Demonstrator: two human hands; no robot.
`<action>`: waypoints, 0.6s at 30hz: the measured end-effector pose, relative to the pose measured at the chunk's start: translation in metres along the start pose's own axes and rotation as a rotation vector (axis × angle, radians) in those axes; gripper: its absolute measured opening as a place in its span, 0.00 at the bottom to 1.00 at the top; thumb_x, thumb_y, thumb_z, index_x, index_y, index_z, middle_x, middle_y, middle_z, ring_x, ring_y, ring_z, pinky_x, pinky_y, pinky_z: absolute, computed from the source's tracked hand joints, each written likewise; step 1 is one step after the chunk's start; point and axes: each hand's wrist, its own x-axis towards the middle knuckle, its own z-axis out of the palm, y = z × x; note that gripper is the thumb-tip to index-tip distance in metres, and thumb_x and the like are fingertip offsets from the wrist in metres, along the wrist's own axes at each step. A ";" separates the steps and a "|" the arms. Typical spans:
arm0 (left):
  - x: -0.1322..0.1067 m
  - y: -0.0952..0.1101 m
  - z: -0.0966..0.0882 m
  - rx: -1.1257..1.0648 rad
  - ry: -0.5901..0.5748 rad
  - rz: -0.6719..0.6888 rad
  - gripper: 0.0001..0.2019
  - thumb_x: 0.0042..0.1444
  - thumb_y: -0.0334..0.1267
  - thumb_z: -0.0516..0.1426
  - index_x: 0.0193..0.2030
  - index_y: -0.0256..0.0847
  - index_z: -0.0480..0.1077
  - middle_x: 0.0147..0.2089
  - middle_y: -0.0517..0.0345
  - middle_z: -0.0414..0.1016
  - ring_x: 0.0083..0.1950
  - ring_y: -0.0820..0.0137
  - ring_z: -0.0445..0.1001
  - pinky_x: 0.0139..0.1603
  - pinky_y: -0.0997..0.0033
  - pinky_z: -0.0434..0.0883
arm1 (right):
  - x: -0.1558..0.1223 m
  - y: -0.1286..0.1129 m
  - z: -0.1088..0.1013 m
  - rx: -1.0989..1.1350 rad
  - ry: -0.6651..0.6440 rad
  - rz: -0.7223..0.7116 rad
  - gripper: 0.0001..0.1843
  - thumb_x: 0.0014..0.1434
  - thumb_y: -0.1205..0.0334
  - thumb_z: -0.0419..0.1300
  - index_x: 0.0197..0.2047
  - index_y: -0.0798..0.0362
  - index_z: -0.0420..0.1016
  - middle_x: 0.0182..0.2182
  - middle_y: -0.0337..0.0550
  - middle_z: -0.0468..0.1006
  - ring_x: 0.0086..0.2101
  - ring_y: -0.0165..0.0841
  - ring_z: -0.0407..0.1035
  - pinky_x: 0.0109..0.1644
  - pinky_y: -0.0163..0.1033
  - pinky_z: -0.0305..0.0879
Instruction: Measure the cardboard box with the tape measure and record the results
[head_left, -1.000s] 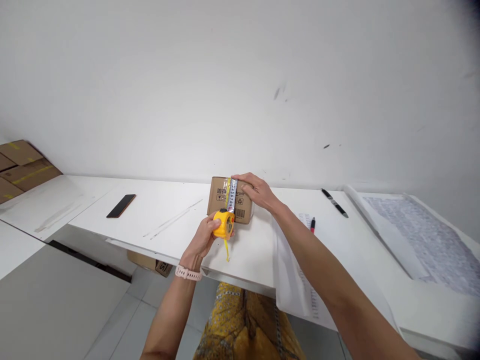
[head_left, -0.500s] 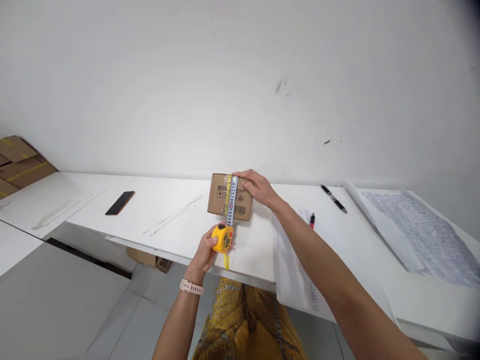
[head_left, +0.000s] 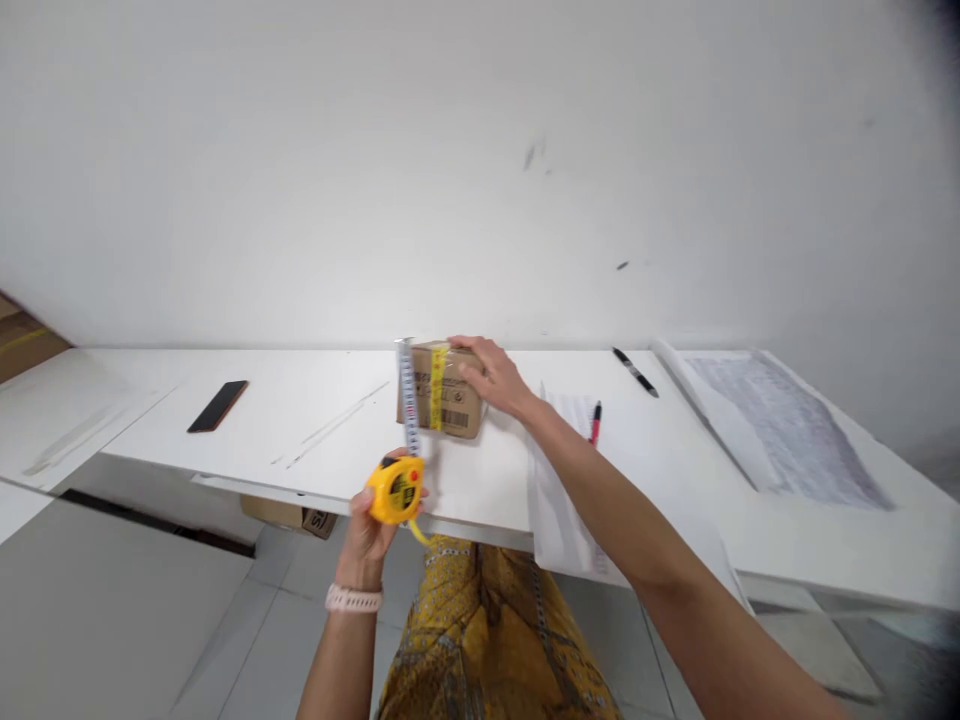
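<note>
My left hand has its fingers wrapped round the yellow plastic tape measure case at the white tabletop's near edge; its stiff, springy blade looks liable to buckle. My right hand presses flat on the small, light-looking brown cardboard box mid-tabletop. I can't see the blade's hook clearly.

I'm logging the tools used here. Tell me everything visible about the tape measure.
The tape measure has a compact yellow case, plastic by the look, with a dark patch and a red dot on its face. The left hand grips it at the table's near edge. Its pale blade, printed with numbers, is drawn out and runs up along the left side of the box. A yellow strap dangles below the case.
</note>
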 end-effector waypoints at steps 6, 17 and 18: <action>-0.065 0.023 -0.015 0.024 0.159 0.036 0.38 0.29 0.52 0.71 0.53 0.53 0.74 0.48 0.53 0.79 0.44 0.50 0.79 0.32 0.60 0.80 | -0.051 -0.039 0.020 -0.290 -0.151 -0.259 0.22 0.63 0.64 0.53 0.60 0.45 0.69 0.60 0.45 0.71 0.63 0.42 0.56 0.70 0.58 0.43; -0.069 -0.064 0.091 0.149 -0.299 -0.417 0.37 0.36 0.58 0.70 0.55 0.54 0.71 0.46 0.52 0.73 0.40 0.60 0.75 0.37 0.63 0.77 | -0.173 -0.074 -0.086 0.479 0.430 0.550 0.20 0.69 0.47 0.46 0.53 0.47 0.71 0.30 0.40 0.76 0.29 0.34 0.72 0.39 0.45 0.71; -0.066 -0.072 0.100 0.157 -0.359 -0.442 0.36 0.37 0.57 0.70 0.55 0.53 0.71 0.45 0.52 0.73 0.40 0.62 0.74 0.36 0.64 0.77 | -0.185 -0.072 -0.094 0.508 0.483 0.602 0.21 0.68 0.45 0.47 0.53 0.47 0.71 0.29 0.39 0.75 0.27 0.34 0.71 0.37 0.44 0.71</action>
